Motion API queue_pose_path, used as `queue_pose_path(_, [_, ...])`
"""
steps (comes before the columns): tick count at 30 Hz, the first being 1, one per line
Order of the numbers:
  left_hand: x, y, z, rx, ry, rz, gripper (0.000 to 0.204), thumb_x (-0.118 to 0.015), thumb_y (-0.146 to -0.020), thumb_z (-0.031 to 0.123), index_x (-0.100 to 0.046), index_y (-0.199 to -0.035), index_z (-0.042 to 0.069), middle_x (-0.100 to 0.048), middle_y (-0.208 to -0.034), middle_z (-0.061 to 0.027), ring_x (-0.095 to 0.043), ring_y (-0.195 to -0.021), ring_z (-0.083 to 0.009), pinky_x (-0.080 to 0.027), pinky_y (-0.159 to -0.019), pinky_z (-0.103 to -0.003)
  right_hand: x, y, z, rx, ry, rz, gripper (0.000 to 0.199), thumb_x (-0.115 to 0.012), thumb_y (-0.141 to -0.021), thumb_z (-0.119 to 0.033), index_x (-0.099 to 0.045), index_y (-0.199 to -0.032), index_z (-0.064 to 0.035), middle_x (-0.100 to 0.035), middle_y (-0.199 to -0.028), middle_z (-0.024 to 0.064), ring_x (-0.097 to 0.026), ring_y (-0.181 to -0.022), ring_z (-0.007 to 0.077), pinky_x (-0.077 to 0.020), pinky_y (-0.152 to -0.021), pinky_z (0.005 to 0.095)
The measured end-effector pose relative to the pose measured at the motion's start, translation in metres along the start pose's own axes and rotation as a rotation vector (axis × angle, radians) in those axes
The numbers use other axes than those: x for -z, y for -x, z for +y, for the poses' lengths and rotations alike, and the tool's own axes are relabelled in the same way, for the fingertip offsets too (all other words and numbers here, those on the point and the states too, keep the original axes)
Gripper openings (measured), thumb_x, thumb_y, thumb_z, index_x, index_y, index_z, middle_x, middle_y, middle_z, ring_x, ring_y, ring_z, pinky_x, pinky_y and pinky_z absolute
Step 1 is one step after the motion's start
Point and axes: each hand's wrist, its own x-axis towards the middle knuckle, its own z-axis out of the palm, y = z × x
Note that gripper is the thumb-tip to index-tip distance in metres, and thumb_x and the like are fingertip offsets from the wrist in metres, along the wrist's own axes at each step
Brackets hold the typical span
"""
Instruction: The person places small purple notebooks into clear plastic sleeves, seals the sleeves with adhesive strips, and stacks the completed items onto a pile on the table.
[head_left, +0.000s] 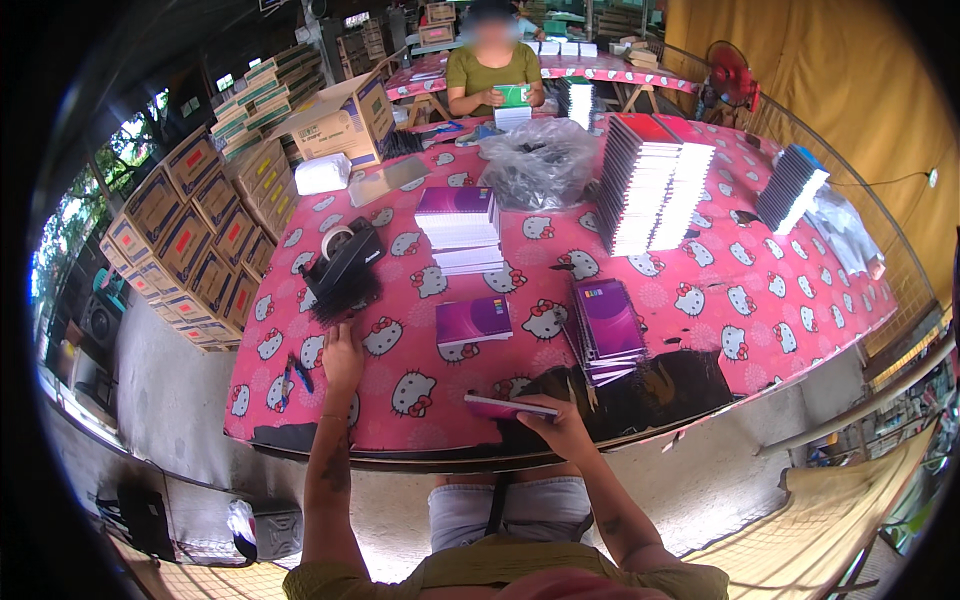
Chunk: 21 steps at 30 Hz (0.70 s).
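My right hand (560, 428) grips a thin purple notebook (508, 406), seen nearly edge-on above the table's front edge. At the left, my left hand (343, 358) reaches to the near end of a pile of thin black binding coils (345, 298). Its fingers are bent together at the coils; what they pinch, if anything, is hidden. Between my hands and farther in lies a short stack of purple notebooks (473, 321). Right of it, more purple notebooks (610, 322) with black coil spines lie in a fanned, uneven stack.
A black tape dispenser (345, 262) stands behind the coils; pliers (302, 374) lie near my left forearm. Taller notebook stacks (458, 222) (640, 190) and a clear plastic bag (540, 165) fill the far side. Across the table a person (494, 75) holds a green notebook. Cartons (180, 235) stand left.
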Motion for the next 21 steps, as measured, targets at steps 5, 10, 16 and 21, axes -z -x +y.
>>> queue_pose_path(5, [-0.001, 0.004, -0.002, 0.004, -0.047, 0.014, 0.028, -0.059, -0.087, 0.009, -0.060, -0.115, 0.008, -0.061, -0.101, -0.0172, -0.059, -0.096, -0.0393, -0.050, -0.081, -0.049, -0.001, -0.001, -0.006, 0.026, 0.012, 0.006, 0.023, -0.070, -0.091, -0.010, -0.070, -0.113, -0.0021, -0.072, -0.097, 0.0045, -0.060, -0.082, 0.0075, -0.0482, -0.074, 0.0237])
queue_pose_path(10, [-0.008, 0.022, 0.016, 0.005, -0.110, 0.006, 0.026, -0.056, -0.086, 0.007, -0.062, -0.112, 0.006, -0.061, -0.103, -0.0178, -0.056, -0.097, -0.0403, -0.048, -0.084, -0.049, 0.000, -0.001, -0.008, -0.027, 0.034, 0.004, 0.023, -0.071, -0.090, -0.009, -0.070, -0.113, -0.0024, -0.073, -0.099, 0.0048, -0.060, -0.082, 0.0076, -0.0482, -0.075, 0.0240])
queue_pose_path(16, [-0.002, 0.027, 0.027, 0.019, -0.025, -0.002, 0.026, -0.056, -0.086, 0.007, -0.062, -0.111, 0.006, -0.061, -0.106, -0.0187, -0.055, -0.097, -0.0401, -0.045, -0.085, -0.050, 0.001, 0.000, -0.004, -0.014, 0.003, -0.006, 0.023, -0.070, -0.090, -0.009, -0.071, -0.113, -0.0025, -0.073, -0.099, 0.0048, -0.060, -0.083, 0.0079, -0.0483, -0.075, 0.0243])
queue_pose_path(21, [0.002, 0.028, 0.028, -0.005, -0.015, 0.019, 0.025, -0.055, -0.086, 0.006, -0.062, -0.110, 0.005, -0.061, -0.106, -0.0189, -0.054, -0.096, -0.0409, -0.044, -0.086, -0.050, 0.000, 0.001, -0.006, -0.020, -0.004, -0.010, 0.022, -0.070, -0.091, -0.008, -0.070, -0.112, -0.0012, -0.073, -0.101, 0.0068, -0.063, -0.088, 0.0090, -0.0498, -0.079, 0.0250])
